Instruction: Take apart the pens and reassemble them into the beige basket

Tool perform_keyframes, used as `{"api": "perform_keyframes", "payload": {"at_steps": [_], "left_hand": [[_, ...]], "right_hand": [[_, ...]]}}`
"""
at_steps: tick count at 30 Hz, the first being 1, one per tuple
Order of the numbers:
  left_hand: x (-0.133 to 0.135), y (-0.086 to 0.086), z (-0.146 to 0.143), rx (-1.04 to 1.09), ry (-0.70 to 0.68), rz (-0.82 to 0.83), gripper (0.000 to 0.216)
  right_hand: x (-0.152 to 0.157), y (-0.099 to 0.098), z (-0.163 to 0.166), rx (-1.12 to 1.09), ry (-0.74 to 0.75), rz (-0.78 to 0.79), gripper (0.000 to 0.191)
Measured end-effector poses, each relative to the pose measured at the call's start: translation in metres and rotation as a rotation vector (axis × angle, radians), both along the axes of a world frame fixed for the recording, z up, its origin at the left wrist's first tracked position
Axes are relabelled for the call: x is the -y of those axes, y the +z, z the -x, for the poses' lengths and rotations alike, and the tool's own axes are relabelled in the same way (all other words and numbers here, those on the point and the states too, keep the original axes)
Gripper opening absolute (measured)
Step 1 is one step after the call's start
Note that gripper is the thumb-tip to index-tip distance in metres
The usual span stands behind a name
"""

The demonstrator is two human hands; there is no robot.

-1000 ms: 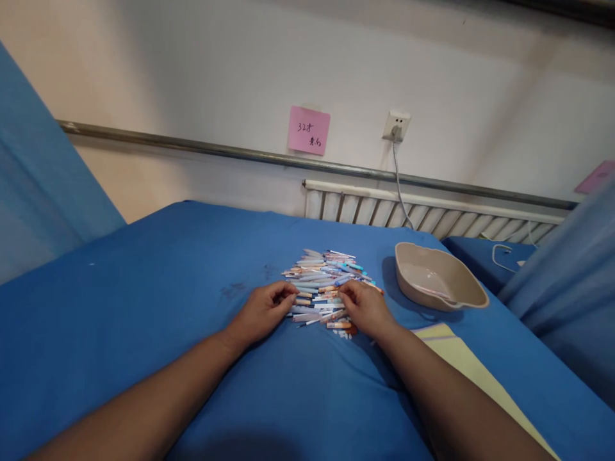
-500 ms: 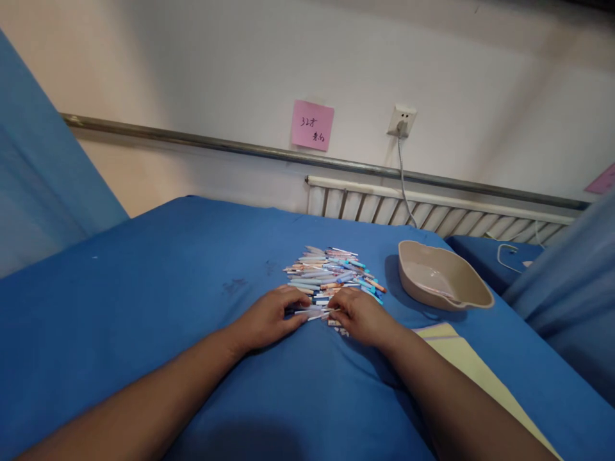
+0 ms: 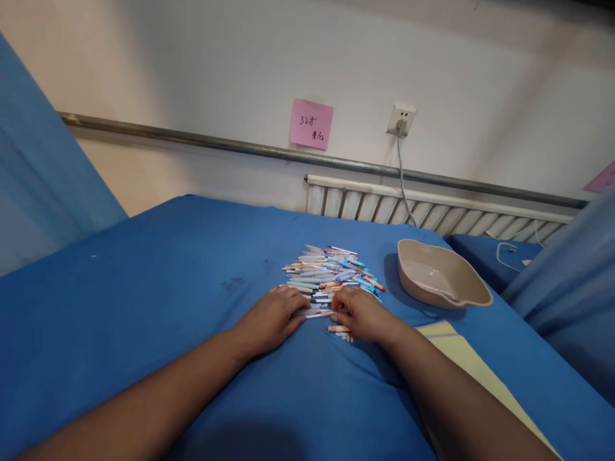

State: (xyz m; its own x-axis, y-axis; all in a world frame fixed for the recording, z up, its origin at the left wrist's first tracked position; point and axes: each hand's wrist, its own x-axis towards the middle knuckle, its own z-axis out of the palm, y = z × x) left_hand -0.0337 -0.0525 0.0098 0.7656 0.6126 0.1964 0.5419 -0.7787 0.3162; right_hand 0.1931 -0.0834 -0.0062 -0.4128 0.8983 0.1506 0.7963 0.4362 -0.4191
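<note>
Left hand [image 3: 271, 322] curls at the left ends of the nearest pens [image 3: 316, 274], piled mid-cover; right hand [image 3: 362, 315] bends over their right ends, and I can't tell whether either grips! Far right sits the tub [image 3: 473, 294], yellow sheet [image 3: 456, 349] nearer.

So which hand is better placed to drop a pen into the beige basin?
Probably the right hand: the beige basin stands on its side of the pens. The left hand is farther away, at the pens' other side.
</note>
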Motion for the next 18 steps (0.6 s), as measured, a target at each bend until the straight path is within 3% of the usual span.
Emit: {"api": "perform_keyframes", "payload": {"at_steps": [11,18], "left_hand": [[-0.0028,-0.002,0.0014,0.057,0.011,0.03,0.019],[-0.0073,0.0019,0.0021,0.265,0.147,0.167,0.026]], "right_hand": [[0.0017,0.004,-0.0016,0.14,-0.01,-0.069,0.006],[-0.0009,0.0042,-0.0059,0.146,-0.151,-0.069,0.007]]}}
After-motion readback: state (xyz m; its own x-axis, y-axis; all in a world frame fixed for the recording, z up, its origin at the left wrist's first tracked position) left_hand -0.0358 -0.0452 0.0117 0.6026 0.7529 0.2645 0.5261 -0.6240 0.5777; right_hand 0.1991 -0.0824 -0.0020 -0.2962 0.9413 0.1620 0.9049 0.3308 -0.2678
